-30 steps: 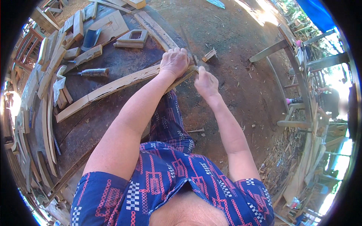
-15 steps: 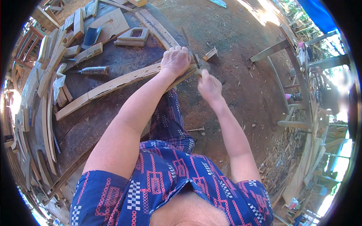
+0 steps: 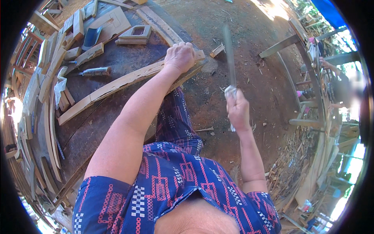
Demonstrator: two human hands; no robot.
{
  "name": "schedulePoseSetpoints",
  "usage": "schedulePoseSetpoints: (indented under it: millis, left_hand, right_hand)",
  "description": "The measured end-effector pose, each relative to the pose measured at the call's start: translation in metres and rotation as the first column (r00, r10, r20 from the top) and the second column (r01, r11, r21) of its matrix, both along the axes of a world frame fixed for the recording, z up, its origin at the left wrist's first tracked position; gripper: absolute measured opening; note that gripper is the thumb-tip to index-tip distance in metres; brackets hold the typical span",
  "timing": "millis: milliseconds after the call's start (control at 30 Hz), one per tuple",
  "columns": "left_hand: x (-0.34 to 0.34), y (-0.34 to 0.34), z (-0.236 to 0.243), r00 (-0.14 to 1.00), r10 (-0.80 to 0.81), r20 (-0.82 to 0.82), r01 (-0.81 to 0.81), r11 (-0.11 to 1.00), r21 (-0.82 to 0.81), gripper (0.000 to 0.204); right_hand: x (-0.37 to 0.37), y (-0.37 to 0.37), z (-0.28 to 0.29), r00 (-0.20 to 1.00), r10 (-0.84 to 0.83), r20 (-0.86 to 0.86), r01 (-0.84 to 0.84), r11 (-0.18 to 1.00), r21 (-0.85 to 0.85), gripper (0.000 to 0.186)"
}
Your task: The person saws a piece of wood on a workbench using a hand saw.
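A long, slightly curved wooden piece (image 3: 120, 84) lies across the workbench (image 3: 117, 117), its far right end close to the bench's edge. My left hand (image 3: 180, 57) presses down on it near that end, fingers wrapped over the wood. Off to the right, apart from the wood, my right hand (image 3: 239, 111) grips a handsaw (image 3: 230, 62) by its pale handle. The narrow blade points away from me and is smeared by motion, so its teeth do not show. Below the bench end, a short wood block (image 3: 217, 50) rests on the ground.
On the bench lie a chisel-like tool (image 3: 96, 71), a wood block with a square opening (image 3: 134, 34), a dark curved plate (image 3: 92, 38) and several boards. A wooden frame (image 3: 306, 74) stands at right, with a partly visible person (image 3: 339, 85) beyond it.
My right hand has drawn the handsaw away from the wood's end, to the right and nearer me. My left hand remains on the wood, whose cut end now shows.
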State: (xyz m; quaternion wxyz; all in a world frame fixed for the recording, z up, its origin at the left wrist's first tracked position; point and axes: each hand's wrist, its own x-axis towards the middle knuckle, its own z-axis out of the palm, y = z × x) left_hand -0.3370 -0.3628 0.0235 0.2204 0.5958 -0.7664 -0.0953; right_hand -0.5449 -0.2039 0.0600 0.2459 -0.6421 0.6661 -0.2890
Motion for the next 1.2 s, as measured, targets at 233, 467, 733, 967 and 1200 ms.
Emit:
schedulePoseSetpoints:
  millis: [233, 467, 733, 967, 1200]
  left_hand:
    - [0.000, -0.011, -0.004, 0.998, 0.048, -0.046, -0.050, 0.998, -0.040, 0.029]
    - [0.012, -0.032, 0.004, 0.998, -0.041, -0.047, 0.043, 0.997, 0.059, 0.036]
    - [0.024, -0.064, -0.003, 0.995, -0.094, -0.023, 0.097, 0.980, 0.176, 0.038]
    - [0.012, -0.040, 0.000, 1.000, -0.008, -0.020, 0.011, 0.992, 0.125, 0.039]
    - [0.001, -0.006, -0.008, 0.997, 0.050, 0.053, -0.046, 0.996, -0.070, 0.030]
  right_hand:
    - [0.016, 0.014, -0.020, 0.992, -0.031, 0.120, 0.041, 0.996, -0.079, 0.022]
    - [-0.006, 0.063, -0.053, 0.959, -0.179, 0.219, 0.143, 0.975, 0.168, 0.025]
    - [-0.010, 0.084, -0.064, 0.960, -0.219, 0.175, 0.175, 0.955, 0.238, 0.026]
    - [-0.005, 0.066, -0.055, 0.973, -0.170, 0.157, 0.133, 0.966, 0.221, 0.028]
    - [0.020, 0.002, -0.017, 0.990, 0.016, -0.137, -0.030, 0.994, -0.104, 0.024]
